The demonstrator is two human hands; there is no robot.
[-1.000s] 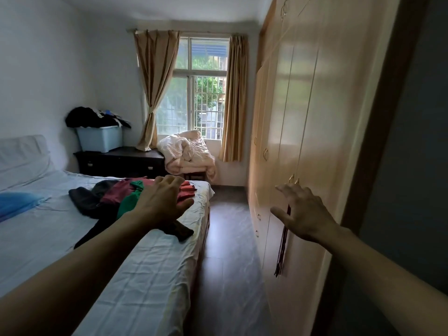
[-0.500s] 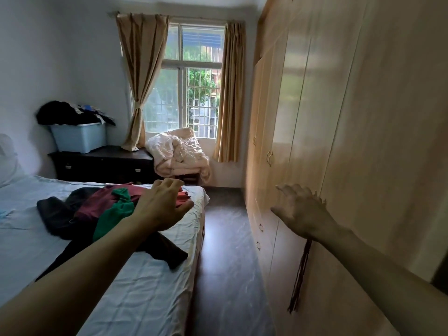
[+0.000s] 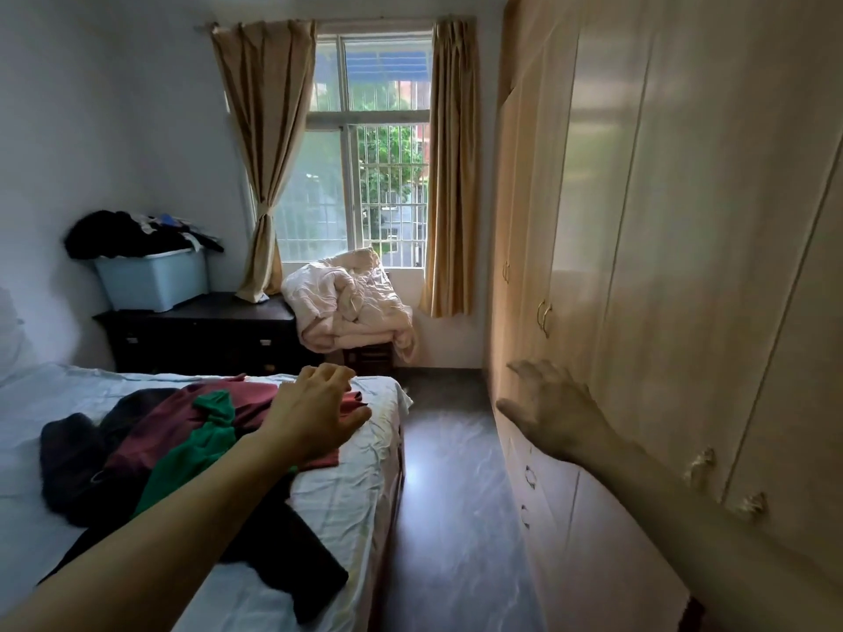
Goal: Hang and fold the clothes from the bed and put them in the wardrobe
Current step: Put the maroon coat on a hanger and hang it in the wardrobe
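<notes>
– Your left grip (image 3: pixel 314 412) holds nothing. Its fingers are loosely curled, palm down, just above the pile of clothes (image 3: pixel 182 431) on the bed (image 3: pixel 346 499).
– Your right grip (image 3: pixel 552 412) is free too, fingers spread apart, stretched toward the wardrobe (image 3: pixel 684 266). Whether it touches the door, I cannot tell.
– Under your left grip lies a maroon top (image 3: pixel 255 394), with a green garment (image 3: pixel 196 453) draped across it. Black pieces (image 3: pixel 73 463) lie at the left and at the near edge of the pile. All of it is loose and unfolded on the pale sheet, toward the wardrobe side of the bed.
– Every wardrobe door you face is closed. Small metal handles (image 3: pixel 543 317) show on the doors, and drawers (image 3: pixel 547 504) sit low beneath your right forearm.
– Between the bed and the wardrobe runs a strip of dark floor (image 3: pixel 447 517).
– Farther off is the window (image 3: pixel 383 175) with tan curtains (image 3: pixel 264 143), and a crumpled pale quilt (image 3: pixel 351 307) is heaped below it. Left of the quilt, a dark dresser (image 3: pixel 196 330) carries a blue bin (image 3: pixel 153 280) with dark laundry (image 3: pixel 123 234) piled on top.
</notes>
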